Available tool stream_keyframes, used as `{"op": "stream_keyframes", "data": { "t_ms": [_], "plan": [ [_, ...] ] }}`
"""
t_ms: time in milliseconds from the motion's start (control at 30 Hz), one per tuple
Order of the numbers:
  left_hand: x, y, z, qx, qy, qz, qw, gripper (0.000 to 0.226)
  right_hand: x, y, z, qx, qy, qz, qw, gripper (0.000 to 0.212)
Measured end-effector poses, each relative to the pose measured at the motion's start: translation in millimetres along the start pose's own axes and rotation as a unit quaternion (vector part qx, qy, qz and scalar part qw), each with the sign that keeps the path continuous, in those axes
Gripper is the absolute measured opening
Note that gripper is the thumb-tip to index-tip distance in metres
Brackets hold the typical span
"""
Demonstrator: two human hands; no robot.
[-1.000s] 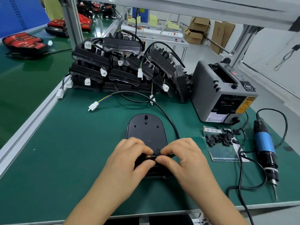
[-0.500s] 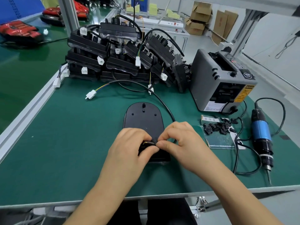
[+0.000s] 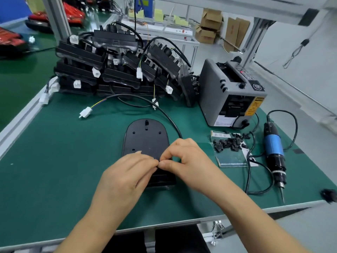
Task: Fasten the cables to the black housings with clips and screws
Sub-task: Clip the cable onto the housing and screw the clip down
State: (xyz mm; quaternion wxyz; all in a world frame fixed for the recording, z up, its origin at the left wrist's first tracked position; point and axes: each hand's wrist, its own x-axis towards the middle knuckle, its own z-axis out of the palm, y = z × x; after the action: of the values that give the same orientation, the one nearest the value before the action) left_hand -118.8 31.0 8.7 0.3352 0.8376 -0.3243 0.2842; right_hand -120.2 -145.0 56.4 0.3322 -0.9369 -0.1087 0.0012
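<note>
Pinching the black housing (image 3: 145, 137), left hand (image 3: 125, 172) and right hand (image 3: 189, 159) meet fingertips.

Left of your left hand (image 3: 125, 172) the green mat (image 3: 54, 161) lies open. Beyond both hands the cable (image 3: 170, 119) arcs before stacked housings (image 3: 116, 70). Right of your right hand (image 3: 186, 161), clips (image 3: 228, 143), the screwdriver (image 3: 273, 148) and its cord (image 3: 247, 179) crowd the way, with the grey dispenser (image 3: 213, 92) behind.
</note>
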Motion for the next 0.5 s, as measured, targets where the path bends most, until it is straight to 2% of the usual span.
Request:
{"op": "stream_keyframes", "data": {
  "t_ms": [133,267,333,400,433,500],
  "plan": [
    [-1.9,-3.8,3.2,0.010,0.017,0.015,1.000,0.017,-2.0,1.9,-3.7,0.014,0.001,0.010,1.000,0.002],
    [-2.4,-3.6,4.1,0.002,0.028,0.018,0.999,0.016,-4.4,24.9,-45.2,-0.035,0.054,0.077,0.995,0.022],
    [-2.2,-2.2,4.6,-0.001,0.033,0.015,0.999,0.019,-4.6,50.0,-75.7,-0.138,0.077,0.163,0.974,0.016],
    [-2.0,-1.2,5.2,-0.002,0.035,0.010,0.999,0.020,-2.0,77.1,-99.5,-0.254,0.057,0.256,0.931,0.013],
    [-2.2,-1.1,5.5,-0.001,0.035,0.009,0.999,0.020,0.6,89.8,-105.9,-0.289,0.040,0.283,0.914,0.015],
    [-2.3,-1.8,6.5,0.001,0.038,0.010,0.999,0.020,8.2,107.7,-109.4,-0.311,0.013,0.298,0.902,0.020]
  ]
}}
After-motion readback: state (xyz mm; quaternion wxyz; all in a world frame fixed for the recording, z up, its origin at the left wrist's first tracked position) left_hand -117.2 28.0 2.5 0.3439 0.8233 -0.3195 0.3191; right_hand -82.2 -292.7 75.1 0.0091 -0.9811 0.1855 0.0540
